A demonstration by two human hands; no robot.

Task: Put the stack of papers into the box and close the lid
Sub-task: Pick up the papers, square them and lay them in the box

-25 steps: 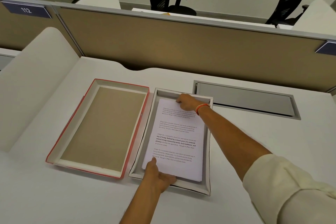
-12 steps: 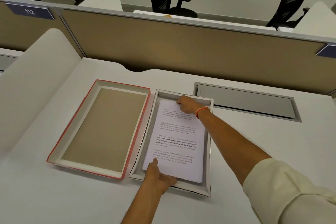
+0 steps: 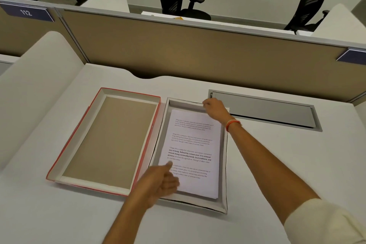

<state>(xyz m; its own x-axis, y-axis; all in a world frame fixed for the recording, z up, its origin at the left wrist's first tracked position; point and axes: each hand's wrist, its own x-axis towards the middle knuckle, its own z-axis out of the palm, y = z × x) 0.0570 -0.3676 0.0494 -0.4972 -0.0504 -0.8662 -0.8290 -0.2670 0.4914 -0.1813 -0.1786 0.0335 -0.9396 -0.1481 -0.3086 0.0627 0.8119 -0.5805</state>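
Note:
The stack of printed white papers point(image 3: 195, 140) lies flat inside the shallow white box point(image 3: 223, 202) at the middle of the desk. To the box's left the red-edged lid point(image 3: 129, 93) rests upside down, its brown inside facing up. My left hand point(image 3: 160, 183) hovers over the near left corner of the stack, thumb out and fingers loosely curled, holding nothing. At the box's far right corner my right hand point(image 3: 214, 110) has its bent fingertips on the far rim; whether they grip the rim is hidden.
A grey cable hatch point(image 3: 265, 111) is set into the desk right of the box. A tan partition point(image 3: 198, 55) closes the far side and a white divider point(image 3: 37, 77) the left. Black office chairs stand beyond.
My left hand has lifted off the near edge of the papers. My right hand has slid off the top of the stack to the box's far rim.

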